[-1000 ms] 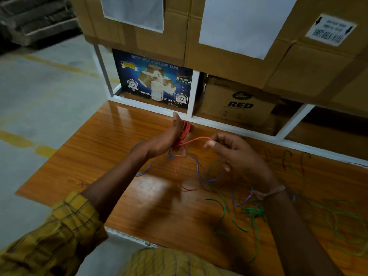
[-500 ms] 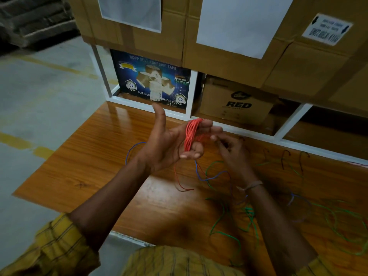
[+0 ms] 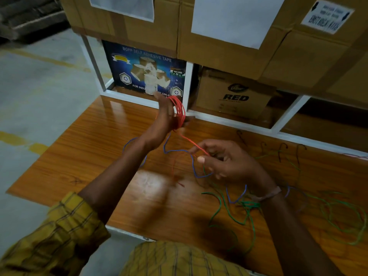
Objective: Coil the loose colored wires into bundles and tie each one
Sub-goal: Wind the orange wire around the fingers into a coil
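Red wire (image 3: 179, 112) sits looped in several turns around our left hand (image 3: 166, 118), which we hold raised above the far edge of the bench (image 3: 89, 156), fingers fairly straight and pointing away, the coil riding across them. From the coil a taut red strand runs down and right to our right hand (image 3: 225, 162), where thumb and forefinger pinch it, the other fingers loosely curled. A slack red tail hangs below, blurred. Blue wire (image 3: 179, 152) lies loose under and between both wrists, and green wires (image 3: 229, 212) sprawl to the right on the bench. We judge the risk this way: the loops could slide off the straight fingers if tension drops, and the hanging tail could snag the blue wire and drag it into the bundle
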`<state>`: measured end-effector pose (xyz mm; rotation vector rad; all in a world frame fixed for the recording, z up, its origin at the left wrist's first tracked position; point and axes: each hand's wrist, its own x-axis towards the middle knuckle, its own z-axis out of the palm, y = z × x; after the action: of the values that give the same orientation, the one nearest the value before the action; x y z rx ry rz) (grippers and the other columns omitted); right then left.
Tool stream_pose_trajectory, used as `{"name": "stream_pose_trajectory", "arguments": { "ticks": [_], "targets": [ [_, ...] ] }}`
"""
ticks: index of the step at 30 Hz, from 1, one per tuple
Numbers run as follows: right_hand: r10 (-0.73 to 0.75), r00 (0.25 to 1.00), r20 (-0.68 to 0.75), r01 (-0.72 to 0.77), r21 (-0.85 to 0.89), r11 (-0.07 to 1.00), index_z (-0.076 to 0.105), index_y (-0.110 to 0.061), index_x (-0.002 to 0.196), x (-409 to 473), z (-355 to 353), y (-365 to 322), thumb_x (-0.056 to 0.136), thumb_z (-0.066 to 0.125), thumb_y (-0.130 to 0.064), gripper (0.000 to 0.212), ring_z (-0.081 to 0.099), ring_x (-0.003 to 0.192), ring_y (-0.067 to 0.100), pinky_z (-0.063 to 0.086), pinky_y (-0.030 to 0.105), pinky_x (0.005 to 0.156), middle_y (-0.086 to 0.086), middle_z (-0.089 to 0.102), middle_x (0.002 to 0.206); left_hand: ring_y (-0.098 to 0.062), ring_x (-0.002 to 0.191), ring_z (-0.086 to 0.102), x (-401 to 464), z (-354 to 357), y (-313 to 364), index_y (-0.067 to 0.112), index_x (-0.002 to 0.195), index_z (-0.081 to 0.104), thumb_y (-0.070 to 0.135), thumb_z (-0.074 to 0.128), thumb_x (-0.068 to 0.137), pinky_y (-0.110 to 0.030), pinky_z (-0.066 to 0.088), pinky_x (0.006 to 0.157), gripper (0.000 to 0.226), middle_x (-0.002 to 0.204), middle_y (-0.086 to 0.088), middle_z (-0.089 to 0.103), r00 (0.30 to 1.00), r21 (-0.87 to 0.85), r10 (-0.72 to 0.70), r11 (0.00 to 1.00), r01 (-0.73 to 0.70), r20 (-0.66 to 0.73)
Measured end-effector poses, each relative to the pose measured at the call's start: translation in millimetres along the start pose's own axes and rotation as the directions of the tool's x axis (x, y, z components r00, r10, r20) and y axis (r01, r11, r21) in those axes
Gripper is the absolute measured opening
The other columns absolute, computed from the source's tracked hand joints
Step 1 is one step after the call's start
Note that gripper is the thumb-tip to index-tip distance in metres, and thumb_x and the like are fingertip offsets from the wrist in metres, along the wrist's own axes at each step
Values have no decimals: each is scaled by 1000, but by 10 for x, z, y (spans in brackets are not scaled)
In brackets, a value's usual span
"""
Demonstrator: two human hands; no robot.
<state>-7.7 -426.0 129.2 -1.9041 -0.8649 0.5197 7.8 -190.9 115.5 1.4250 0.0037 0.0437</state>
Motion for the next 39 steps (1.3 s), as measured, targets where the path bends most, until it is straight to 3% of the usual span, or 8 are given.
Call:
{"name": "stream_pose_trajectory", "arguments": {
  "ticks": [2,4,9,18,25,28,33,39],
  "targets": [
    [-4,1000,-27,6,69,998,71,-8,112,-22,-180,-107,99,65,-8,14,47,43,12,39,22,41,0,54,63,-15,86,75,-35,54,-29,8,146,45,109,15,62,-32,60,88,135,87,3,75,995,219,-84,973,69,57],
    [-7,998,-67,13,96,995,71,-5,105,-9,-365,-184,99,66,-9,9,45,40,13,37,22,38,12,54,63,-13,70,71,-102,75,-38,0,134,49,111,15,55,-29,55,74,141,70,-4,65,984,359,-61,933,-4,169],
    [-52,954,-296,117,207,971,66,-2,95,88,-760,-234,99,60,-16,16,40,47,15,38,24,44,-1,46,56,-54,72,54,-278,37,9,14,134,59,106,1,66,-42,40,67,128,114,-45,61,920,386,-217,919,81,326],
    [82,797,-598,-31,95,995,72,-14,90,605,-577,566,92,76,-39,25,66,84,17,53,37,79,8,74,92,-23,63,57,-449,152,174,4,152,41,104,9,64,-34,29,52,138,148,-18,58,801,147,-180,982,116,571],
    [206,904,-375,-172,120,978,74,-14,90,448,138,739,104,59,-29,26,49,57,0,39,25,59,3,63,69,-32,75,65,-322,280,232,3,153,38,97,-6,65,-32,40,57,137,147,-9,60,928,-39,-57,996,77,368],
    [228,960,-160,-216,87,972,75,-18,90,311,395,623,106,56,-26,26,45,47,3,35,22,46,-2,57,63,-38,90,74,-195,286,228,5,156,36,111,27,52,-39,57,72,149,158,-13,50,976,-84,-20,996,39,215],
    [54,998,36,-46,-202,978,68,-9,90,154,342,298,105,57,-23,23,51,56,0,40,26,55,-5,55,59,-32,111,75,-89,154,62,20,163,30,110,11,57,-52,53,110,140,118,-23,74,1000,355,-31,935,26,6],
    [-83,988,-127,52,-230,972,68,-20,86,95,-315,-67,101,65,-21,15,53,63,16,43,38,61,6,61,70,-36,83,70,-175,98,-59,25,150,45,106,0,65,-47,54,82,126,88,-20,76,989,506,-75,863,1,126]
  ]
}}
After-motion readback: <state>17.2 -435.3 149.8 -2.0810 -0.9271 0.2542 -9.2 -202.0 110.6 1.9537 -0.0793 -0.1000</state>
